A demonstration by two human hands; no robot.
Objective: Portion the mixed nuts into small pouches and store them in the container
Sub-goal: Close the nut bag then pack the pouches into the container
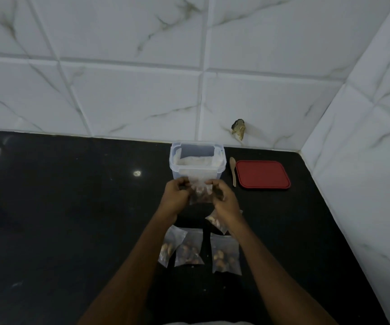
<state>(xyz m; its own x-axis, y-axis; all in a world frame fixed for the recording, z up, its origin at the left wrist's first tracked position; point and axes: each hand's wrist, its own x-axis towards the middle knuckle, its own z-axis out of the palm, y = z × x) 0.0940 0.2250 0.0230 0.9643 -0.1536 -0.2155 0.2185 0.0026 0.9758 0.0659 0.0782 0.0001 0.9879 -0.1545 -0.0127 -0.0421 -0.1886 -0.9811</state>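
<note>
A small clear pouch (200,192) with brown nuts in its bottom hangs between my hands, just in front of the container. My left hand (176,194) pinches its top left edge and my right hand (223,199) pinches its top right edge. The clear plastic container (197,164) stands open near the wall, with something pale inside. Three filled pouches lie on the black counter under my forearms: one at the left (169,246), one beside it (189,250), one to the right (225,255). A fourth pouch (214,220) is partly hidden under my right wrist.
A red lid (263,174) lies flat to the right of the container, with a small wooden spoon (233,170) between them. White marble tile walls meet in a corner at the back right. The black counter (72,207) stretches to the left.
</note>
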